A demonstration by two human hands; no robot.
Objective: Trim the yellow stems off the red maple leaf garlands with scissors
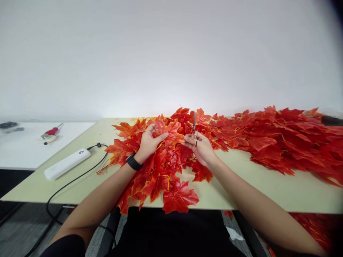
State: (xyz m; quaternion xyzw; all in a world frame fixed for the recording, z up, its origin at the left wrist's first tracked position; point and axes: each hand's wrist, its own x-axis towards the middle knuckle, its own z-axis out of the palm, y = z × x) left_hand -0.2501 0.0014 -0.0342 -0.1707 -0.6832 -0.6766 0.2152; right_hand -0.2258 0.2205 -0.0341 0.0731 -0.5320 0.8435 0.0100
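My left hand (148,143), with a black watch on the wrist, is closed on a red-orange artificial maple leaf (171,131), thumb on top. On the other side, my right hand (203,149) has a small pair of scissors (194,121) hooked in its fingers, blades pointing up and away from me. Its thumb and fingertips meet at the leaf's right edge. Beneath both hands lies a loose heap of maple leaves (158,182) with yellow stems. Part of it hangs over the table's front edge.
A larger leaf pile (284,139) covers the table's right side. At left lie a white power bank (68,163) and its black cable (77,177), which drops over the edge. A red-handled tool (52,131) rests on the white table (24,153). More leaves (313,228) are below at right.
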